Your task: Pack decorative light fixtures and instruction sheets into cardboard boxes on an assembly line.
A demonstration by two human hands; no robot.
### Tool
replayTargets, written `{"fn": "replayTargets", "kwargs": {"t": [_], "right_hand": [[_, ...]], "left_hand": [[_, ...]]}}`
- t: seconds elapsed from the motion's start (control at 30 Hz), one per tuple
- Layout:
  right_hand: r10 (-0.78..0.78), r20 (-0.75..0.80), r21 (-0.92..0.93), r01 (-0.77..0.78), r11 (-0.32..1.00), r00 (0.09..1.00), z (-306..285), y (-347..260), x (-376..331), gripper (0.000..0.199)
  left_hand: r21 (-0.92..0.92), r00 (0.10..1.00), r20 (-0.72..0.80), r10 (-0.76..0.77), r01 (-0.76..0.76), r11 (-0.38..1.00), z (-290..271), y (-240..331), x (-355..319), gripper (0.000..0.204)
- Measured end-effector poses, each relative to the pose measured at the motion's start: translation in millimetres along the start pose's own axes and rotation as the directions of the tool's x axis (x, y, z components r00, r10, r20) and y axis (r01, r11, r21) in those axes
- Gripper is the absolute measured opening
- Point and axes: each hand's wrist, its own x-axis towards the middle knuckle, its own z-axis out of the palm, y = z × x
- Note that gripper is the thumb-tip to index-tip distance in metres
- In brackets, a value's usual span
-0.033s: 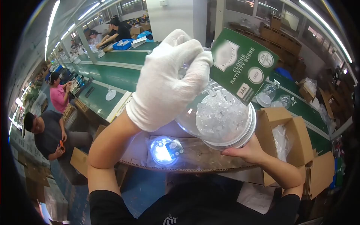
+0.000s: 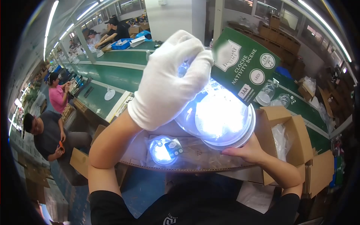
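A clear plastic cloche [image 2: 224, 119] is tilted in front of me, its round base toward me and glowing bright white. My left hand [image 2: 170, 80], in a white glove, is closed around its upper end; the fingers hide the exact spot. Beneath the base, my bare right hand [image 2: 247, 149] grips the rim, thumb in front. A green cardboard tag [image 2: 245, 67] with white print stands out beside the gloved fingers, above the cloche. Below, a second lit cloche [image 2: 162, 151] with a small green tag lies on the plastic-wrapped contents of a cardboard box.
An open carton [image 2: 287, 138] with clear plastic inside stands at right. Beyond it, more clear cloches [image 2: 265, 95] rest on the green conveyor [image 2: 105, 71]. A seated person [image 2: 52, 135] at left holds an orange-handled tool [image 2: 61, 146]. Other people work along the line.
The held cloche was unlit and now shines bright white. My hands and the tag have barely shifted.
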Motion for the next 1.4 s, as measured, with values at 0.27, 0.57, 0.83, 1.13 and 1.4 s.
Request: {"fn": "replayTargets", "kwargs": {"t": [0.27, 0.57, 0.83, 1.13, 1.4], "right_hand": [[-0.055, 0.021, 0.360, 0.044, 0.932, 0.998, -16, 45, -21, 0.086], [0.015, -0.404, 0.562, 0.236, 0.793, 0.915, -34, 105, -83, 0.062], [0.032, -0.668, 0.539, 0.454, 0.709, 0.743, -40, 130, -72, 0.050], [-0.182, -0.575, 0.472, 0.504, 0.723, 0.798, 14, 84, -52, 0.047], [0.085, -0.553, 0.548, 0.285, 0.786, 0.829, 25, 49, -43, 0.086]], "left_hand": [[-0.493, 0.906, 0.324, -0.271, 0.406, 0.769, 16, 19, 4, 0.033], [-0.407, 0.935, 0.352, -0.046, 0.197, 0.892, 64, 44, 39, 0.046], [-0.310, 0.981, -0.141, 0.135, -0.173, 0.935, 109, 58, 4, 0.043], [-0.383, 0.918, -0.350, 0.184, -0.320, 0.866, 116, 6, -38, 0.064], [-0.450, 0.997, 0.033, 0.069, -0.047, 0.892, 89, -12, -80, 0.098]]}}
